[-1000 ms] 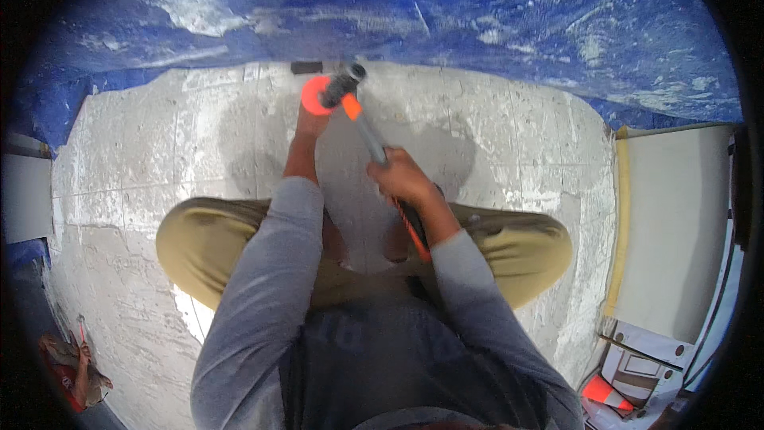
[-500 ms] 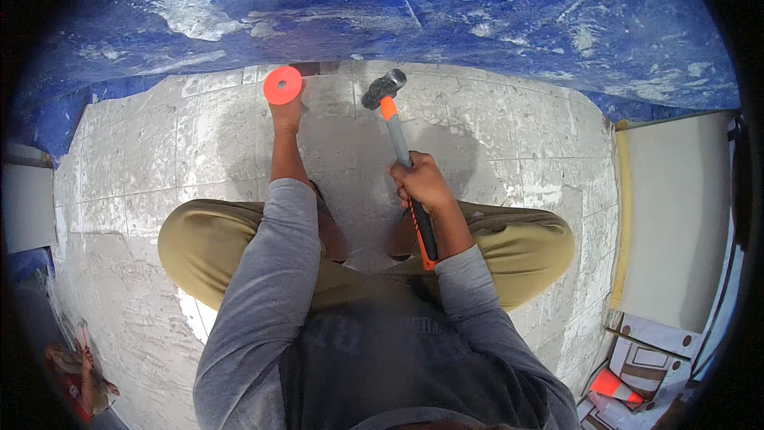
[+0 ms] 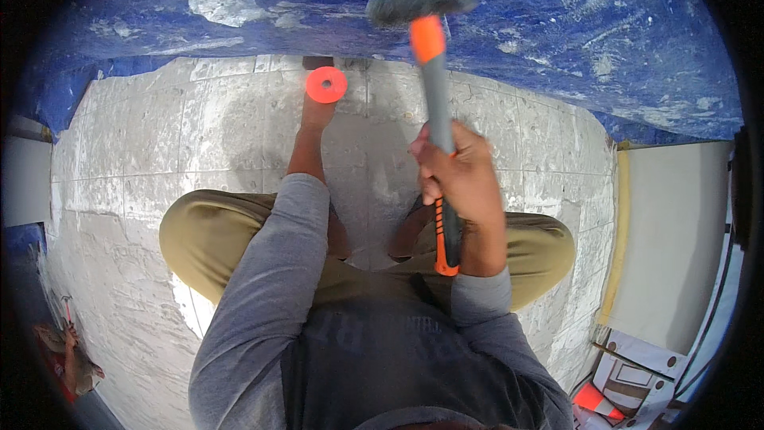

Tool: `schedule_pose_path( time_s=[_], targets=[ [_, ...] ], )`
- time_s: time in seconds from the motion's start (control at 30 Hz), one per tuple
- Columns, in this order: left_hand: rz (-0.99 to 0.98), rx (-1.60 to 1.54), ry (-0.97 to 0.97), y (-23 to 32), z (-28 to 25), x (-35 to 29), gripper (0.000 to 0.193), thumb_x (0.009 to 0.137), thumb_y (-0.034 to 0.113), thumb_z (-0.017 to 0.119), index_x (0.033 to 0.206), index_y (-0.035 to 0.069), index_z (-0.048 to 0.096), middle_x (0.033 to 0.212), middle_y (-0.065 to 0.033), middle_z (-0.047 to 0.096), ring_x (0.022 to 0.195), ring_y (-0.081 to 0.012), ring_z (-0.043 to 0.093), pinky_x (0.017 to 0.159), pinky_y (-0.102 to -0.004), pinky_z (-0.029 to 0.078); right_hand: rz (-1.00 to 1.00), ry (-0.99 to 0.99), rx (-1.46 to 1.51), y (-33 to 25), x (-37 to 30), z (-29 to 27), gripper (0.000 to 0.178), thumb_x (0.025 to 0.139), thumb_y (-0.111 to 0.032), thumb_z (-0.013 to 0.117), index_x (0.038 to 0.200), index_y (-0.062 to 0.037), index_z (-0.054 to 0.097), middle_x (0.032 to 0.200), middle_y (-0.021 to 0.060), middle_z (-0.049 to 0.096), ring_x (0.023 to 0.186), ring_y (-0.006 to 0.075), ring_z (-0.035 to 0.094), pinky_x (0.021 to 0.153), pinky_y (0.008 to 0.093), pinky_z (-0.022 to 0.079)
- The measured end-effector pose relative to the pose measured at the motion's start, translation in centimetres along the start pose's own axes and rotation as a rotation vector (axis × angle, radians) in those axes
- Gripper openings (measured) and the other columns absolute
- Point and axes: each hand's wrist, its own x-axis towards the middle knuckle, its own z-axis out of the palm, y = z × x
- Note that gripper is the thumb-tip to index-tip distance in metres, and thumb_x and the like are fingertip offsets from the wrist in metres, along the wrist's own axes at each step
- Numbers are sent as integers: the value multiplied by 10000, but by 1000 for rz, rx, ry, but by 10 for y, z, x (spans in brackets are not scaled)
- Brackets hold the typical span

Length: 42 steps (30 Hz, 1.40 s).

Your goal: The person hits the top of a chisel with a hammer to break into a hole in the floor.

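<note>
My right hand (image 3: 465,171) is closed round the grip of a club hammer (image 3: 434,87) with a dark double-faced head and a grey, orange and black handle. The hammer is raised, and its head is blurred by motion. My left hand (image 3: 318,115) is closed round a chisel (image 3: 327,84), seen end-on, with a round orange guard and a grey struck end in the middle. The guard hides most of my fingers and the blade. The chisel is near the foot of the blue wall (image 3: 278,24), to the left of the hammer.
I squat on a grey, white-smeared tiled floor (image 3: 231,127). A dark brown patch (image 3: 318,62) shows beyond the chisel. At right stand a pale panel (image 3: 668,239) and an orange-and-white cone (image 3: 598,403). Another person (image 3: 68,366) holds a slim tool at lower left.
The hammer has risen toward me, its head now larger and over the blue wall. My left hand and the chisel appear further right. The view has shifted slightly.
</note>
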Motion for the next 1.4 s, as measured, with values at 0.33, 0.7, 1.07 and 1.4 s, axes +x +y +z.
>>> schedule_pose_path(
  time_s=[0.33, 0.7, 1.07, 1.4],
  targets=[
    [13, -53, -33, 0, -6, -3, 267, 825, 108, 659, 1077, 35, 605, 1015, -84, 629, 999, -181, 593, 863, -320, 458, -789, 216, -25, -92, 42, 39, 52, 890, -63, 574, 870, -35, 535, 661, 38, 551, 492, 92, 496, 402, 232, 393],
    [-109, -59, -150, 11, -1, -2, 305, 813, 156, 680, 1085, 41, 603, 999, -69, 632, 974, -182, 601, 843, -306, 459, 243, -136, -212, 75, 45, 14, 180, 849, -129, 585, 898, 36, 534, 551, 40, 471, 385, 107, 439, 350, 292, 363],
    [-210, -11, 215, -14, -42, 16, 289, 798, 141, 732, 1011, 38, 565, 911, 7, 557, 774, -94, 498, 682, -275, 442, 46, -22, -85, 11, 14, -2, 101, 849, -64, 607, 844, 0, 529, 547, 8, 478, 396, 71, 440, 370, 247, 360],
    [-149, 20, 37, 9, -21, -5, 348, 785, 124, 721, 1087, 19, 587, 1055, -96, 632, 1000, -228, 599, 880, -341, 453, -57, -20, -133, -9, 0, 3, 120, 829, -98, 627, 871, 2, 576, 577, 8, 523, 440, 80, 483, 403, 252, 383]
  ],
)
